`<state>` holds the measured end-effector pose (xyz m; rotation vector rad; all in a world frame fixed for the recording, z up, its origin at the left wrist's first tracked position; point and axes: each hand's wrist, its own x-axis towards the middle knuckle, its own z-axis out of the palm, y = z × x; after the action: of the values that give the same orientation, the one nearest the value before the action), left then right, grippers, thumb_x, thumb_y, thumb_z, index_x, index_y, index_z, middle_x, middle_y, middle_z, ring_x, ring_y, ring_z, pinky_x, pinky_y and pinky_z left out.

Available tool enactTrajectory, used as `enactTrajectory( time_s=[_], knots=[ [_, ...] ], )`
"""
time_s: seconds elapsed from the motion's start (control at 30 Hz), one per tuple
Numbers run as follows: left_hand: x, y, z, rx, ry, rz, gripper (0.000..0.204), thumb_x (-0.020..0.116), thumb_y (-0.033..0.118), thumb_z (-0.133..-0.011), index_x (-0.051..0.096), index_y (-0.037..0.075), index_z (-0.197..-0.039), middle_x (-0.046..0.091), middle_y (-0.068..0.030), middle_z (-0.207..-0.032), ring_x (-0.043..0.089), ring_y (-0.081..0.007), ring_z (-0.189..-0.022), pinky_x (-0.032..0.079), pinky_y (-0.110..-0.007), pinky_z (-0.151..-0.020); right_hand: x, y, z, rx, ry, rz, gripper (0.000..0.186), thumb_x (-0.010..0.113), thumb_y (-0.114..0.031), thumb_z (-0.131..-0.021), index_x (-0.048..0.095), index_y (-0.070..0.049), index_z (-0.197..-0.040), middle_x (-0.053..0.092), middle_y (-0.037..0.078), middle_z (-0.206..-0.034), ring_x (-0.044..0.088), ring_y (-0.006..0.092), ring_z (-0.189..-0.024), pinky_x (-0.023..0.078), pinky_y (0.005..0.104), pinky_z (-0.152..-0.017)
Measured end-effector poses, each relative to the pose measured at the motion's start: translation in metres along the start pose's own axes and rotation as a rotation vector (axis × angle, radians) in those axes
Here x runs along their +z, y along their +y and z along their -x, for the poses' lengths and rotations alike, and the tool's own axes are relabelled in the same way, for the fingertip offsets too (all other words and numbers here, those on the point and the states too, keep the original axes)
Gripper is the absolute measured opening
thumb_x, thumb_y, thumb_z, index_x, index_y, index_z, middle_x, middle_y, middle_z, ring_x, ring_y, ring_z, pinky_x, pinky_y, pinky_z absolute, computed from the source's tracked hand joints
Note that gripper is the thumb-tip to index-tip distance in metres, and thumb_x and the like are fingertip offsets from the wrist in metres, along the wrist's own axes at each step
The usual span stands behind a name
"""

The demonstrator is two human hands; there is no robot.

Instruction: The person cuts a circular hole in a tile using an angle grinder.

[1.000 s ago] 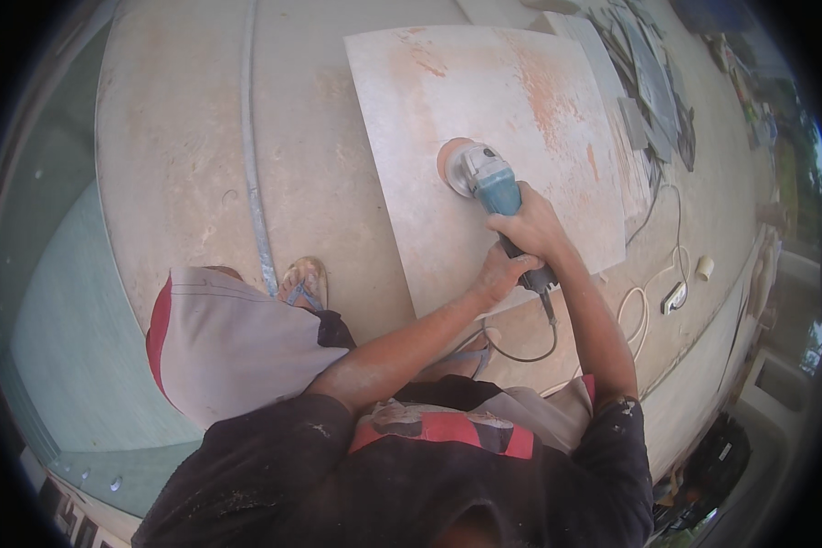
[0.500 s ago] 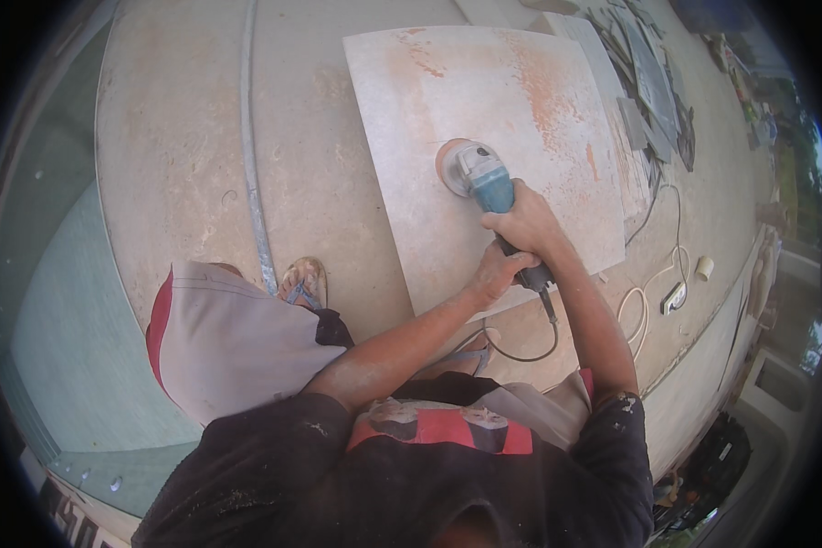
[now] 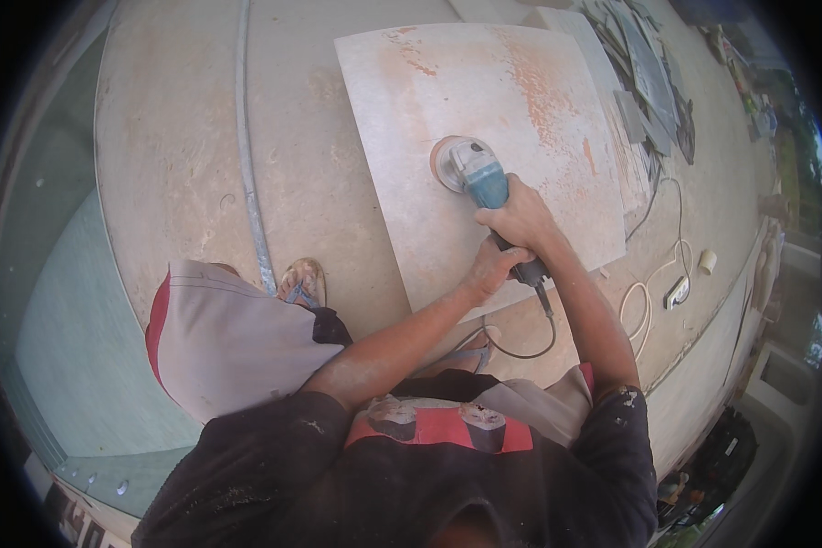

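Note:
Both of my hands hold an angle grinder [image 3: 487,185] with a blue body, a silver head and a black rear handle. My right hand [image 3: 523,217] is wrapped round the body, just behind the head. Lower down, my left hand [image 3: 493,271] grips the rear handle. A reddish round disc [image 3: 441,163] on the grinder's head rests against a large pale slab [image 3: 402,110]. Reddish-orange patches mark the slab's far and right parts. From the handle a dark cord [image 3: 552,331] loops down toward my body.
A grey pipe [image 3: 247,155] lies along the floor at left. Right of the slab are a white power strip [image 3: 676,292], coiled cable [image 3: 647,310] and a small pale cylinder [image 3: 707,262]. Grey offcuts [image 3: 653,87] are heaped at the far right. My sandalled foot [image 3: 302,282] is left of the slab.
The grinder has shifted slightly left and toward the far side on the slab, both hands moving with it. My grip looks the same.

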<state>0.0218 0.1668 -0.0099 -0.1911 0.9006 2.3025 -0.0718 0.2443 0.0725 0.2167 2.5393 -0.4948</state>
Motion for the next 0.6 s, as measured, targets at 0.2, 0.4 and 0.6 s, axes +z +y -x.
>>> enactTrajectory(
  time_s=[0.2,0.4,0.6],
  knots=[
    [-0.0003,0.0023,0.001,-0.009,-0.011,0.007,0.044,0.068,0.02,-0.089,0.057,0.002,-0.127,0.067,-0.0078,-0.106,0.071,-0.0188,-0.091,0.061,-0.036,-0.075,0.0013,0.0016,-0.0006,-0.003,-0.002,-0.013,0.072,0.076,-0.036,-0.067,0.059,0.009,-0.12,0.069,0.034,-0.108,0.069,0.0471,-0.104,0.053,0.0491,-0.091],
    [-0.0025,0.0014,0.001,-0.021,-0.001,-0.018,0.044,0.068,0.02,-0.09,0.056,0.001,-0.128,0.068,-0.0088,-0.107,0.071,-0.0194,-0.093,0.062,-0.037,-0.076,0.0018,0.0015,-0.0005,-0.006,-0.001,-0.018,0.071,0.076,-0.036,-0.068,0.06,0.009,-0.12,0.069,0.034,-0.108,0.069,0.0464,-0.104,0.053,0.0488,-0.091],
    [-0.0025,0.0012,0.0011,-0.012,-0.004,-0.008,0.044,0.067,0.018,-0.09,0.055,0.001,-0.129,0.068,-0.0091,-0.108,0.071,-0.0196,-0.093,0.062,-0.038,-0.075,0.0025,0.001,-0.0008,-0.002,-0.003,-0.017,0.071,0.076,-0.035,-0.068,0.059,0.009,-0.121,0.069,0.033,-0.108,0.069,0.0458,-0.104,0.054,0.0482,-0.091]
  ],
)
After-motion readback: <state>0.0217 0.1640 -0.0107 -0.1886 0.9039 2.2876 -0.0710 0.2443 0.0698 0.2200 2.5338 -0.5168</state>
